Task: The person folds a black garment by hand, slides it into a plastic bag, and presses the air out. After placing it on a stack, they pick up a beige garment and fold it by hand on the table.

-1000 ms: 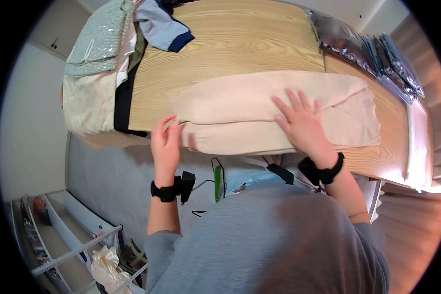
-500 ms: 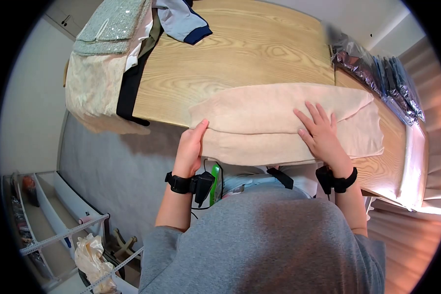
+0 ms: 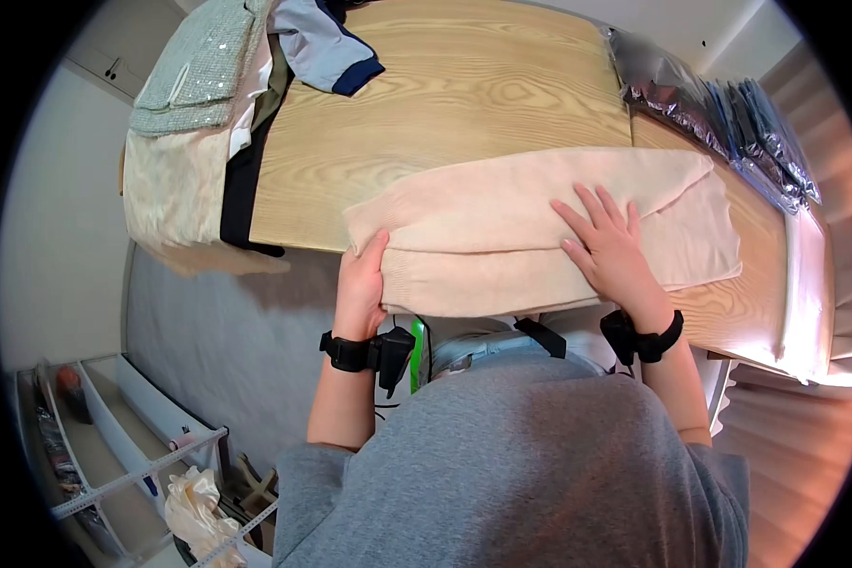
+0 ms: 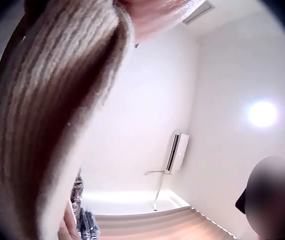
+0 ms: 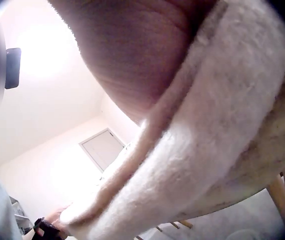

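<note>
A folded pale pink knit sweater [image 3: 473, 204] lies lengthwise along the table's near edge, its front part overhanging that edge. My left hand [image 3: 361, 284] grips its left end, thumb on top and the other fingers hidden underneath. Up close in the left wrist view, the ribbed hem [image 4: 37, 115] bends in a thick fold beside that hand. My right hand [image 3: 615, 251] rests palm down with spread fingers on the sweater's right half. In the right wrist view, the fuzzy layered edge of the sweater [image 5: 197, 135] passes under the heel of that hand.
Draped clothes, with a sequined grey garment [image 3: 194, 80] on top, hang over the table's left end. A light blue garment with a navy cuff [image 3: 327, 47] lies beside them. Plastic-wrapped packages [image 3: 753, 133] line the right back edge. A divided shelf [image 3: 114, 445] stands low at left.
My left hand has moved from beside the sweater's left end to gripping it, thumb on top. The right hand stays flat on the fabric, and the head view has shifted slightly.
</note>
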Demonstrator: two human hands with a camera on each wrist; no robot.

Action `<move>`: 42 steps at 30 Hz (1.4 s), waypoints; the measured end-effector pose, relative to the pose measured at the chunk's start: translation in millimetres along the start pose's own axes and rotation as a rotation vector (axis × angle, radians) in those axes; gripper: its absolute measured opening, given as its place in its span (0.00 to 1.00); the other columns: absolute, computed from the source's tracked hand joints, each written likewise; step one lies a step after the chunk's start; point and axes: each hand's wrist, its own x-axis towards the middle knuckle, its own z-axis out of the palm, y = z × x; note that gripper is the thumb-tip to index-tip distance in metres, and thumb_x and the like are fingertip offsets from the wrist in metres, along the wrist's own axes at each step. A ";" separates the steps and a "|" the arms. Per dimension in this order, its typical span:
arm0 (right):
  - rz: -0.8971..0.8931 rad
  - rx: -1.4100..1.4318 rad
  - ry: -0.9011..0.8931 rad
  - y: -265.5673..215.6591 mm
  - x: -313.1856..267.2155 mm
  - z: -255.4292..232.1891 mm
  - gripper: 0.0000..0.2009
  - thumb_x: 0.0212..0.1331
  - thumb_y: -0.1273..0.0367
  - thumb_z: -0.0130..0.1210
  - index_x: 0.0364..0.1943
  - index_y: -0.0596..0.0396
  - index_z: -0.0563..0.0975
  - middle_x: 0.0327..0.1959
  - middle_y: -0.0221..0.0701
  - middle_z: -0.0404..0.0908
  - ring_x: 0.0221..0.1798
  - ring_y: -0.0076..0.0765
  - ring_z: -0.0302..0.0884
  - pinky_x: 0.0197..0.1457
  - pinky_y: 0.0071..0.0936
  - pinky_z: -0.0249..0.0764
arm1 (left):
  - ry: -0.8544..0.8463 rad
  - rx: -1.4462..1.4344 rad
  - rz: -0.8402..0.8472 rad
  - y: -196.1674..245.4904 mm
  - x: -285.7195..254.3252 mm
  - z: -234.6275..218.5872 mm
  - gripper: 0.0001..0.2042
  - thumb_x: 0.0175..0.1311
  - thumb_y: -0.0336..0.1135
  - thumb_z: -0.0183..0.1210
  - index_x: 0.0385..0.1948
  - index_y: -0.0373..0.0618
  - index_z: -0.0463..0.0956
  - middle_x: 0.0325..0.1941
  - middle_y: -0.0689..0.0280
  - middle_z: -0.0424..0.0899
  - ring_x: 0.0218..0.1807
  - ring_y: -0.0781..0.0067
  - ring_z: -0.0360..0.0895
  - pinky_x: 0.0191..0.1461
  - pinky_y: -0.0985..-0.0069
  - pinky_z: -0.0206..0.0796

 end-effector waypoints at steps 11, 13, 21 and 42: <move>-0.354 0.220 0.147 -117.6 44.8 10.1 0.35 0.50 0.53 0.59 0.62 0.54 0.63 0.62 0.43 0.65 0.67 0.46 0.60 0.66 0.51 0.55 | 0.166 1.037 0.564 41.6 -0.5 -2.4 0.17 0.70 0.43 0.47 0.27 0.39 0.76 0.26 0.65 0.78 0.31 0.74 0.73 0.34 0.70 0.63; -0.282 0.350 0.204 -131.9 55.0 15.5 0.34 0.51 0.56 0.59 0.62 0.55 0.62 0.61 0.44 0.66 0.65 0.46 0.62 0.63 0.47 0.61 | -0.044 0.536 0.223 50.5 -0.9 4.1 0.18 0.70 0.44 0.47 0.27 0.39 0.74 0.25 0.68 0.76 0.29 0.79 0.71 0.33 0.76 0.62; 0.360 1.490 -0.124 -82.4 88.6 -1.9 0.19 0.68 0.62 0.42 0.55 0.62 0.69 0.49 0.37 0.77 0.50 0.29 0.74 0.55 0.24 0.68 | -0.139 1.190 0.906 39.8 15.0 -24.7 0.14 0.58 0.28 0.54 0.47 0.43 0.75 0.43 0.64 0.78 0.46 0.67 0.73 0.51 0.74 0.63; 0.157 1.492 0.128 -89.1 84.0 -27.8 0.21 0.68 0.57 0.45 0.52 0.61 0.72 0.48 0.36 0.78 0.49 0.30 0.74 0.54 0.25 0.67 | -0.397 1.375 1.058 36.8 11.3 -30.1 0.12 0.48 0.20 0.58 0.35 0.44 0.80 0.32 0.64 0.75 0.38 0.64 0.72 0.42 0.71 0.65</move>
